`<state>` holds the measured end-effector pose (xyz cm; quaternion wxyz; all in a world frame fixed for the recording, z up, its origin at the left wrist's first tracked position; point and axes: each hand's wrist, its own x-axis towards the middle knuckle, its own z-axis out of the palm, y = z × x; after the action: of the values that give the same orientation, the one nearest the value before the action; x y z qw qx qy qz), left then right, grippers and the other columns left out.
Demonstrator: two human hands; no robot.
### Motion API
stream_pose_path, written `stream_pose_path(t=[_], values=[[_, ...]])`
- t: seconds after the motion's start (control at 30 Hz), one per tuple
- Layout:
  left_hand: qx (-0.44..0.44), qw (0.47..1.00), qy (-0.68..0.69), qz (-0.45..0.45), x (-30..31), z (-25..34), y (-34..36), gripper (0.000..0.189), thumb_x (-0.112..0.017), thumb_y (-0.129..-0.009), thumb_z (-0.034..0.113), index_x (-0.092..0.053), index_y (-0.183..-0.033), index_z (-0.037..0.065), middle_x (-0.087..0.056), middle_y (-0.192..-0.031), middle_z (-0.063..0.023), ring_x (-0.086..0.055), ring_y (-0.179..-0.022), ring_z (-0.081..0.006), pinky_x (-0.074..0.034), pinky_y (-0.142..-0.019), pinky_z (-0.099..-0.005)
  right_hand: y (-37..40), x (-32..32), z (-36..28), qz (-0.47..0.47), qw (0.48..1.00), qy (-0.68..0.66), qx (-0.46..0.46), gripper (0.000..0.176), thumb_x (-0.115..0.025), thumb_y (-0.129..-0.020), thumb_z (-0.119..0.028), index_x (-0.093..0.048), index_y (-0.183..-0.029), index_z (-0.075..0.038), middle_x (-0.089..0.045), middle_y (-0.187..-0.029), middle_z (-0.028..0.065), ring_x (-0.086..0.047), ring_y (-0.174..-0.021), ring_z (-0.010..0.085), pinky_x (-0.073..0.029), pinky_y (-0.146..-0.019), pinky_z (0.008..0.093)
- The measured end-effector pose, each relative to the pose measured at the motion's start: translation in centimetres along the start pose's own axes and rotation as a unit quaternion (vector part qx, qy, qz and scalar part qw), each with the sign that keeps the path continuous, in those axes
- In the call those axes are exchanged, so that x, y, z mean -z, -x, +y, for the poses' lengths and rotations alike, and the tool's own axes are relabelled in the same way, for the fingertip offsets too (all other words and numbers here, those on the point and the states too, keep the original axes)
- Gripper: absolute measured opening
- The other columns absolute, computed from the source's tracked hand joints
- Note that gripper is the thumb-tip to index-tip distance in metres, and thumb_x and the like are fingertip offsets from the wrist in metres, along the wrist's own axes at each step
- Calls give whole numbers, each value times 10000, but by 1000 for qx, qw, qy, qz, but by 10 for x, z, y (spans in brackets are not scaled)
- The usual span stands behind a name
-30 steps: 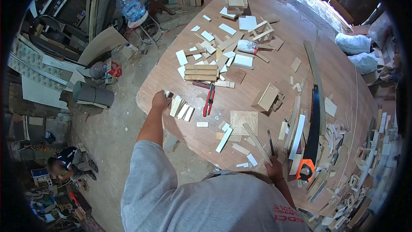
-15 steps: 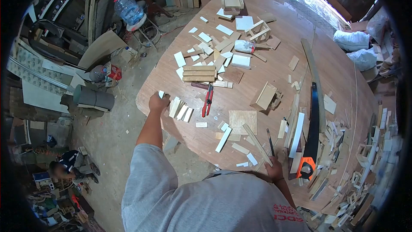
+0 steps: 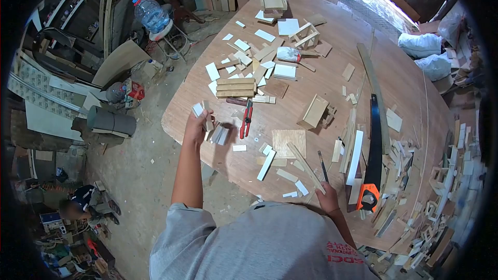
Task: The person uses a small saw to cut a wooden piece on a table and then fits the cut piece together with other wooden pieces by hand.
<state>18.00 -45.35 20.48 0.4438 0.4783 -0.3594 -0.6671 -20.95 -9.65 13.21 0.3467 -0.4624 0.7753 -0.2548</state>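
Note:
My left hand (image 3: pixel 195 126) is closed around small wood pieces (image 3: pixel 197 109), one with a white face, above the table's left edge. Just right of it stand more small blocks (image 3: pixel 220 134). A red cutter (image 3: pixel 246 119) lies beyond them. My right hand (image 3: pixel 327 197) is closed on a thin wood strip (image 3: pixel 306 166) and a dark pencil (image 3: pixel 323 167), which point forward over the table. A white-faced strip (image 3: pixel 266 165) and a square plywood piece (image 3: pixel 289 143) lie between my hands.
A handsaw with an orange handle (image 3: pixel 368 197) lies to the right. Stacked strips (image 3: pixel 236 87), a small wooden box (image 3: pixel 314 112) and scattered offcuts cover the wooden table (image 3: pixel 181 105). Another person (image 3: pixel 85 201) sits low at the far left. A water bottle (image 3: pixel 151 15) stands on a stool.
My left hand has lifted and turned, now showing wood pieces upright in its fingers. The small blocks beside it have shifted. My right hand still holds the strip and pencil; the view has moved slightly.

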Motion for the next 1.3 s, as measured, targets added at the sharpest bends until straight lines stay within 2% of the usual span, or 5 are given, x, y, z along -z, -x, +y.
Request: stream_pose_path(t=[0.2,0.47,0.9,1.13,1.3], values=[[25,973,207,-98,-53,-26,62,489,-721,-785,209,-461,-1177,71,-605,-978,-72,-636,-829,-210,-572,-676,-372,0,9,-21,-10,999,-30,7,305,-637,-809,-179,-585,-1041,12,-635,-955,212,-615,-924,337,-474,-800,390],[54,968,221,-109,-145,-36,134,598,-754,-722,110,-451,-1231,29,-584,-997,-65,-611,-908,-228,-524,-820,-387,8,33,-93,-93,965,-242,47,206,-582,-884,-154,-557,-1002,14,-597,-769,125,-560,-677,193,-447,-639,297],[23,963,247,-106,-182,-39,198,547,-747,-755,142,-455,-1208,48,-580,-1023,-73,-599,-993,-229,-491,-872,-364,41,68,-114,-37,976,-117,180,188,-631,-837,-146,-568,-923,9,-587,-781,155,-592,-705,281,-462,-656,341],[31,963,243,-110,-185,-42,219,535,-746,-757,170,-468,-1192,31,-612,-1025,-112,-606,-977,-227,-491,-873,-359,49,73,-108,-73,978,-102,165,176,-643,-828,-116,-586,-917,25,-603,-823,125,-580,-742,198,-457,-703,295],[23,966,235,-103,-188,-45,224,533,-741,-761,170,-473,-1198,21,-615,-1028,-111,-609,-966,-224,-496,-861,-354,53,76,-99,-47,968,-116,218,195,-634,-837,-149,-559,-921,10,-581,-777,170,-591,-684,303,-460,-633,341]])
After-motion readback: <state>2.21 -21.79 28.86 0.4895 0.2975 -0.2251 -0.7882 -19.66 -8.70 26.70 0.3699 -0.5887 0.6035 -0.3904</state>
